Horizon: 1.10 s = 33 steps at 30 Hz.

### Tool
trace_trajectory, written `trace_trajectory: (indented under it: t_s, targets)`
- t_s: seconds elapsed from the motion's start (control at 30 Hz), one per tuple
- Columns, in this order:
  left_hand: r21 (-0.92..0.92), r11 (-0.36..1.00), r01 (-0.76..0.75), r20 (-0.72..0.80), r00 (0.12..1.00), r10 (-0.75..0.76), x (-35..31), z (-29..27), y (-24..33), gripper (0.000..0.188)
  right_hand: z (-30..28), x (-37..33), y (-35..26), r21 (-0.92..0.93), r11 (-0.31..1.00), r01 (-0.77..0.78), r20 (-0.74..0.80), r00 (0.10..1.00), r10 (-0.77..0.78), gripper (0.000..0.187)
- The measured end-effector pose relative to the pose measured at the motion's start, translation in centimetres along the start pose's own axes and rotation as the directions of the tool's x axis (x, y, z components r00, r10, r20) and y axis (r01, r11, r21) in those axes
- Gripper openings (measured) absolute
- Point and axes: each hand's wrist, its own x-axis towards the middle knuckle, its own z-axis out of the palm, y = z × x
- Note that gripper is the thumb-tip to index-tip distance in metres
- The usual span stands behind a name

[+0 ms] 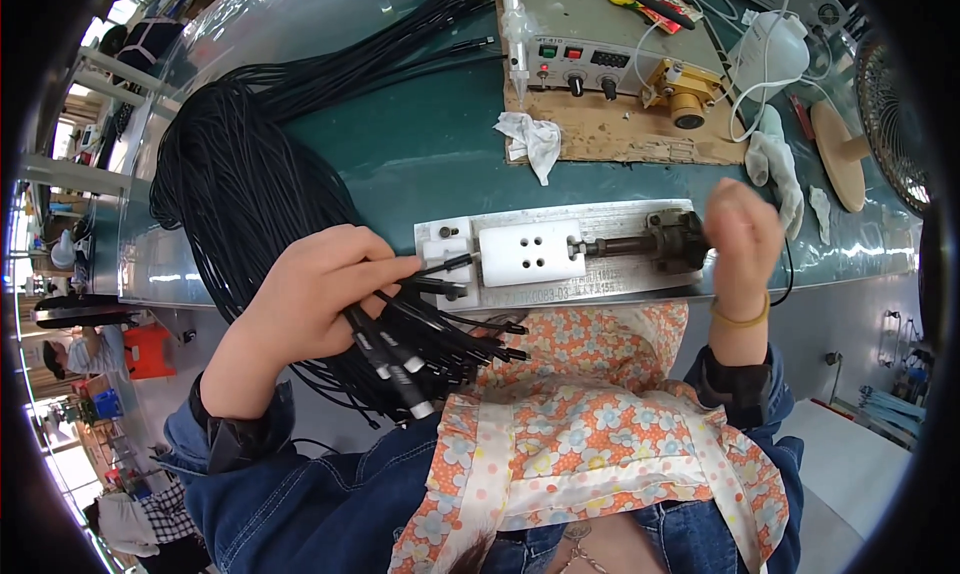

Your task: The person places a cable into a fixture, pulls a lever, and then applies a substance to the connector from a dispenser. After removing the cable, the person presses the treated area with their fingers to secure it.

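Observation:
My left hand [325, 289] is closed round black cables [385, 359] with metal-tipped connectors hanging below its fingers. Between thumb and forefinger, one cable end [450, 265] points into the left side of a white block [530, 252] with several holes. This block sits on a metal fixture plate [610, 222], joined by a rod to a dark clamp mechanism [676, 242] at the right. Just right of that clamp is my right hand [742, 236], fingers curled and blurred; whatever they may grip is hidden.
A large bundle of black cables [240, 164] lies on the green table at the left. Behind the fixture stand a grey control box [600, 34] and a crumpled white tissue [533, 144]. A white glove [775, 164], a bottle [772, 49] and a fan [890, 119] are at the right.

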Motion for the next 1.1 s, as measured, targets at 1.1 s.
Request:
trace_trajectory:
  t_s: [1.1]
  targets:
    - [0.038,0.992,-0.118,-0.186,0.975,0.123,0.3,3.5,0.5,0.046,-2.2,-1.2,2.0,0.431,0.898,-0.086,-0.092,0.986,0.138,0.035]
